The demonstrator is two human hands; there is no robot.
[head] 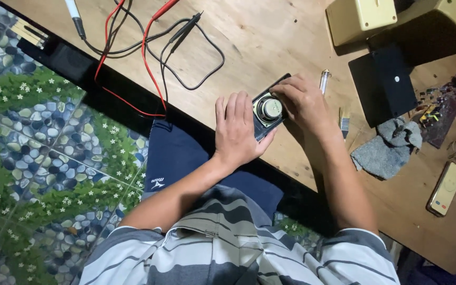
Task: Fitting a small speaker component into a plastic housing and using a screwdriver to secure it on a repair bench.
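Beside the speaker point(268, 110), red test leads point(149, 58), grey cloth point(386, 148).

Dim warm light from above; dark shadows beside boxes top right; sharp focus, slight edge distortion.
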